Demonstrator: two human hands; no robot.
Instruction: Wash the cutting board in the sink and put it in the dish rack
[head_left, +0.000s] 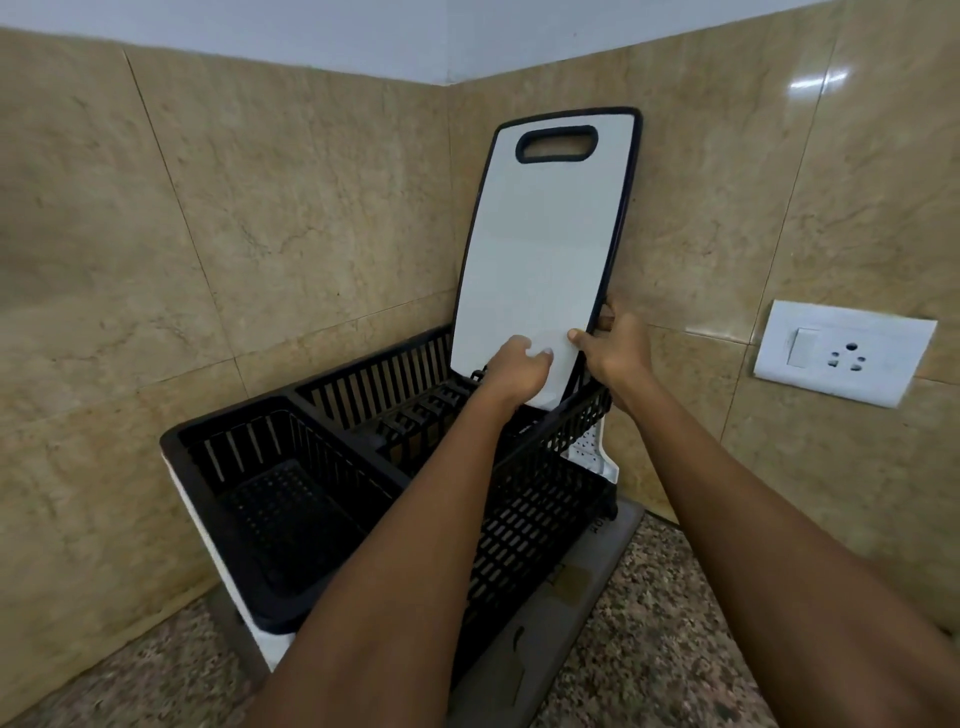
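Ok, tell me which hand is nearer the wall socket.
Right. The right hand grips the board's right edge, on the socket's side; the left hand holds the board's lower face, farther away.

person, two arms in view, entering from the bottom edge. left hand (514, 371): bare, no glove, no ring visible, no watch or band at the wrist; thumbnail short and pale. right hand (615, 351): bare, no glove, no ring visible, wrist unadorned; nail of the thumb short. left forearm (410, 551): bare along its whole visible length, no sleeve, no cuff, no markings. right forearm (769, 525): bare likewise, no sleeve or cuff showing before the frame edge. upper arms, shoulders and clothing lie outside the view.
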